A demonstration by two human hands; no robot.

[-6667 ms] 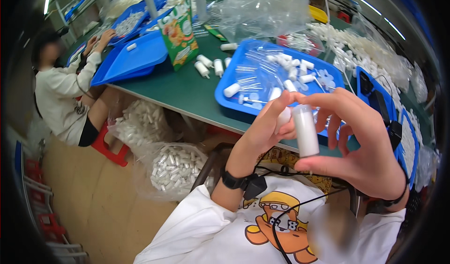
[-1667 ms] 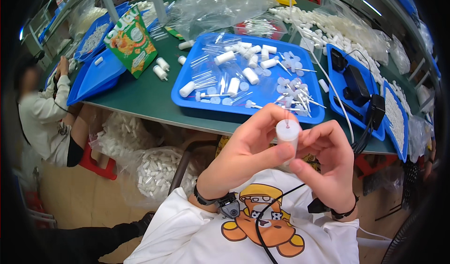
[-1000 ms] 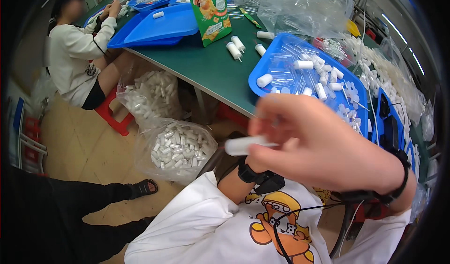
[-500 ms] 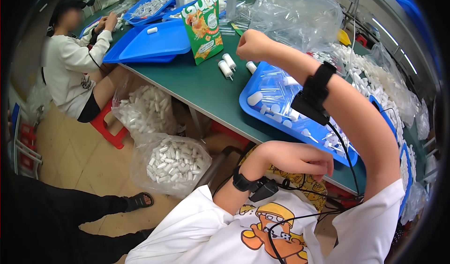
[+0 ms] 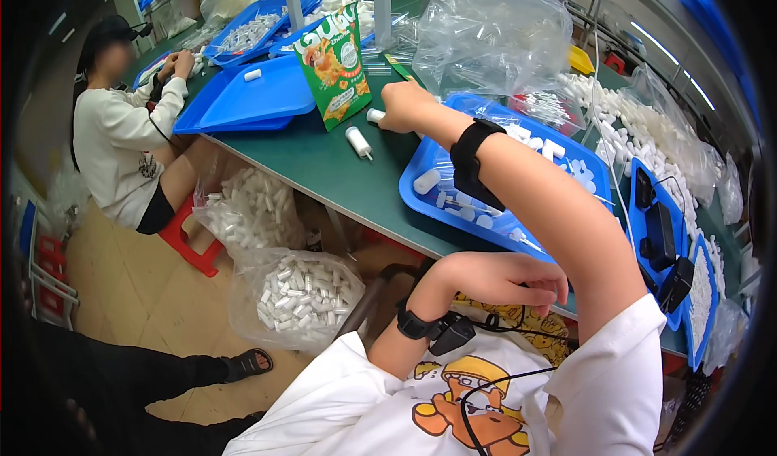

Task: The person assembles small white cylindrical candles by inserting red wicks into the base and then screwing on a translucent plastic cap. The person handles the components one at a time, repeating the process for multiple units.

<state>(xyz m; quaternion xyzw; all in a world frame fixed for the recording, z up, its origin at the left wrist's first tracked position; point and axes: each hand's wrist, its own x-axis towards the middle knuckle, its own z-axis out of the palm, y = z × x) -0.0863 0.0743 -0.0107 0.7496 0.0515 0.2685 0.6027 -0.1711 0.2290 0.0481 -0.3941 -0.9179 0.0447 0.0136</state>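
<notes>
My right hand (image 5: 403,106) reaches across the table with curled fingers. They close on a white cylinder (image 5: 375,116), whose end sticks out beside them; the fingertips are hidden. A second white cylinder (image 5: 358,142) with a thin stem lies on the green table (image 5: 324,177) just nearer to me. Under my right forearm is a blue tray (image 5: 410,189) of white cylinders, clear tubes, and small round and stemmed white parts. My left hand (image 5: 518,279) hangs over my lap in front of the tray, fingers loosely bent and apart, with nothing seen in it.
A green snack packet (image 5: 333,72) stands beside stacked blue trays (image 5: 255,100). A large clear bag (image 5: 494,39) and heaped white parts (image 5: 623,136) lie farther back. Bags of white cylinders (image 5: 303,302) stand on the floor. Another person (image 5: 121,124) works at the far left.
My right hand has lowered to the white cylinder, its forearm now crossing the blue tray. My left hand stays over my lap. The view has shifted slightly.
</notes>
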